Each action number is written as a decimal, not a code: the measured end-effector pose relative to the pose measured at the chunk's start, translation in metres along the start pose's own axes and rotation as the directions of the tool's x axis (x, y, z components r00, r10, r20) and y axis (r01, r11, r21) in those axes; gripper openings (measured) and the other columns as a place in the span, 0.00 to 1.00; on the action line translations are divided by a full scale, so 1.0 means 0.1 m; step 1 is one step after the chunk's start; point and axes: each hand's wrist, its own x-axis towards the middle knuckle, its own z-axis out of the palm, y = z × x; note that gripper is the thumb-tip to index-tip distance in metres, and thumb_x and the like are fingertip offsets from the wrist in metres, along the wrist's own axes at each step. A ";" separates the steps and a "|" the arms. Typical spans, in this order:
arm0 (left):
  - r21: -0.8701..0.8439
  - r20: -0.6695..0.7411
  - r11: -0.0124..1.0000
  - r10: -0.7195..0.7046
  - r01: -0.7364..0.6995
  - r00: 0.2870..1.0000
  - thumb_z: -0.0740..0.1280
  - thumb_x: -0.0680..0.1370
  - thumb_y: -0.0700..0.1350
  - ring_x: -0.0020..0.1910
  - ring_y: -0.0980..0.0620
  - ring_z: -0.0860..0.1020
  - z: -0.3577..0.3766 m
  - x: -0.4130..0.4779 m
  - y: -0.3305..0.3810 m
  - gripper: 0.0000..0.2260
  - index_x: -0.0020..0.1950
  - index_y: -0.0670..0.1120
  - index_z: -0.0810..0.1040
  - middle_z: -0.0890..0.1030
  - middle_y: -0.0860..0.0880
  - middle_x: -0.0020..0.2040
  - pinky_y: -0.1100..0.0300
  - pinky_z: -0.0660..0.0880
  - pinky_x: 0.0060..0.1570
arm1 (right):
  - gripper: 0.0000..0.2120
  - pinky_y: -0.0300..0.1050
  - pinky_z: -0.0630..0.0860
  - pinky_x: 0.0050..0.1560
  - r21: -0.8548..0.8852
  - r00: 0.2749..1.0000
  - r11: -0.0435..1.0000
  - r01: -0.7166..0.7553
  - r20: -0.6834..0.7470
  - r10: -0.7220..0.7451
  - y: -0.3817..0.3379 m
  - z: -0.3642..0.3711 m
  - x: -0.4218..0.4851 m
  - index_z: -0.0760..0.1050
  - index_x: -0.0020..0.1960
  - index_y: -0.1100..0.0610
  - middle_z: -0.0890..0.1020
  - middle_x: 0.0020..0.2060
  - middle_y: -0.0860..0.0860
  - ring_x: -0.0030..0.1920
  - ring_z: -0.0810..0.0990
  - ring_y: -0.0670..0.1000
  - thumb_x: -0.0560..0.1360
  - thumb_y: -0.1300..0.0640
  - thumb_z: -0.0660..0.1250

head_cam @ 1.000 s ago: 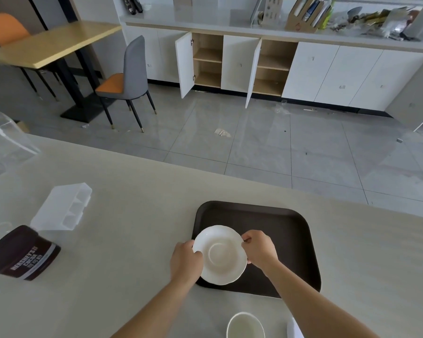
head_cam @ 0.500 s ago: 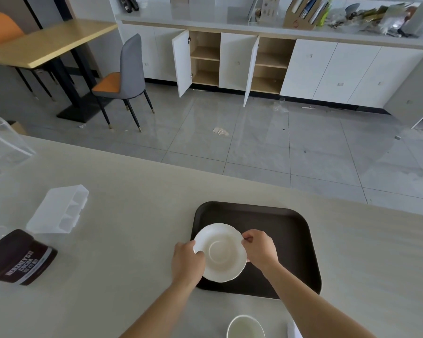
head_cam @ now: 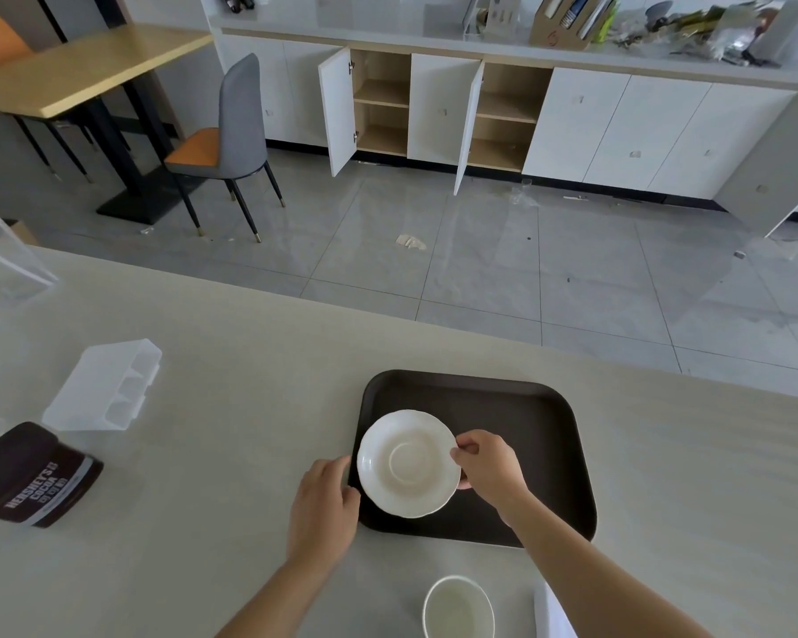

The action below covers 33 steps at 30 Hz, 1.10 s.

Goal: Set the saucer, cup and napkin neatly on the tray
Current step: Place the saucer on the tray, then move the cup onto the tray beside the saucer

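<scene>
A white saucer [head_cam: 408,462] lies in the left half of the dark brown tray [head_cam: 533,421]. My right hand [head_cam: 489,467] pinches the saucer's right rim. At the tray's left edge my left hand [head_cam: 323,504] rests with loosely curled fingers, just off the saucer's left rim and holding nothing. Near the bottom edge a white cup [head_cam: 458,607] stands upright on the counter in front of the tray. To the right of the cup, a white napkin [head_cam: 549,614] is mostly hidden by my right forearm.
A Hershey's cocoa tub [head_cam: 33,476] lies on its side at the counter's left, with a translucent plastic box [head_cam: 107,384] behind it. A clear container [head_cam: 1,264] sits at the far left. The counter's far edge drops to a tiled floor.
The saucer has settled a little farther onto the tray. My left hand has come off its left rim and now sits by the tray's edge. My right hand keeps its pinch.
</scene>
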 end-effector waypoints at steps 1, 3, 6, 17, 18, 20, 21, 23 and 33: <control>0.097 0.004 0.993 0.075 -0.075 0.997 0.64 0.73 0.37 0.56 0.44 0.77 0.02 -0.03 -0.07 0.17 0.62 0.45 0.78 0.79 0.47 0.56 0.52 0.74 0.54 | 0.07 0.38 0.80 0.37 0.005 1.000 1.000 -0.004 -0.003 0.004 0.02 -0.02 -0.02 0.79 0.55 0.52 0.86 0.40 0.48 0.32 0.85 0.46 0.78 0.57 0.66; 0.279 0.036 0.944 0.171 -0.174 0.985 0.64 0.73 0.39 0.59 0.39 0.77 0.05 -0.06 -0.22 0.17 0.61 0.42 0.78 0.79 0.43 0.58 0.46 0.75 0.57 | 0.09 0.34 0.76 0.34 0.001 1.000 1.000 -0.005 -0.013 0.005 0.09 -0.06 -0.09 0.78 0.58 0.52 0.86 0.39 0.48 0.31 0.85 0.45 0.79 0.57 0.66; 0.412 0.089 0.892 0.164 -0.187 0.982 0.56 0.74 0.48 0.64 0.35 0.75 0.10 -0.10 -0.37 0.21 0.61 0.40 0.78 0.78 0.38 0.62 0.37 0.73 0.61 | 0.08 0.33 0.74 0.34 -0.004 1.000 1.000 0.009 -0.023 -0.009 0.18 -0.16 -0.25 0.78 0.58 0.53 0.86 0.37 0.49 0.31 0.85 0.45 0.79 0.58 0.67; 0.439 0.092 0.875 0.182 -0.204 0.979 0.54 0.75 0.50 0.73 0.37 0.65 0.27 -0.12 -0.53 0.26 0.69 0.41 0.72 0.70 0.38 0.71 0.36 0.59 0.71 | 0.11 0.48 0.84 0.37 -0.075 0.999 0.996 0.042 -0.005 -0.042 0.66 -0.35 -1.31 0.81 0.43 0.47 0.84 0.35 0.49 0.32 0.83 0.49 0.76 0.63 0.67; 0.436 0.086 0.876 0.188 -0.206 0.978 0.54 0.75 0.50 0.73 0.37 0.65 0.27 -0.13 -0.53 0.26 0.69 0.41 0.72 0.70 0.38 0.71 0.36 0.59 0.71 | 0.14 0.47 0.83 0.39 -0.107 0.999 0.993 0.041 0.018 -0.039 0.70 -0.37 -1.40 0.80 0.43 0.44 0.84 0.36 0.47 0.33 0.83 0.48 0.75 0.64 0.67; 0.429 0.074 0.880 0.191 -0.205 0.979 0.54 0.74 0.50 0.73 0.37 0.65 0.27 -0.12 -0.53 0.26 0.68 0.41 0.73 0.71 0.38 0.71 0.36 0.59 0.71 | 0.16 0.44 0.82 0.43 -0.143 0.997 0.989 0.040 0.073 -0.030 0.77 -0.42 -1.56 0.80 0.43 0.41 0.84 0.36 0.44 0.35 0.82 0.44 0.69 0.64 0.65; 0.427 0.067 0.880 0.196 -0.206 0.978 0.54 0.74 0.50 0.72 0.37 0.65 0.28 -0.12 -0.53 0.26 0.68 0.41 0.73 0.71 0.38 0.70 0.36 0.60 0.71 | 0.16 0.43 0.81 0.45 -0.156 0.995 0.987 0.045 0.099 -0.030 0.80 -0.43 -1.64 0.81 0.44 0.41 0.84 0.37 0.43 0.36 0.81 0.43 0.66 0.61 0.65; 0.421 0.053 0.882 0.210 -0.212 0.976 0.55 0.74 0.50 0.72 0.36 0.66 0.28 -0.13 -0.54 0.26 0.68 0.41 0.73 0.71 0.38 0.70 0.36 0.60 0.71 | 0.15 0.39 0.80 0.45 -0.201 0.988 0.977 0.070 0.148 -0.040 0.84 -0.42 -1.76 0.81 0.46 0.41 0.84 0.39 0.43 0.40 0.81 0.43 0.62 0.52 0.66; 0.427 0.013 0.880 0.223 -0.207 0.975 0.54 0.73 0.53 0.73 0.37 0.65 0.30 -0.12 -0.58 0.27 0.68 0.42 0.73 0.71 0.39 0.71 0.38 0.58 0.72 | 0.07 0.34 0.71 0.40 -0.334 0.970 0.910 0.245 0.097 -0.225 0.95 -0.06 -1.80 0.83 0.44 0.52 0.79 0.40 0.43 0.38 0.77 0.45 0.73 0.49 0.73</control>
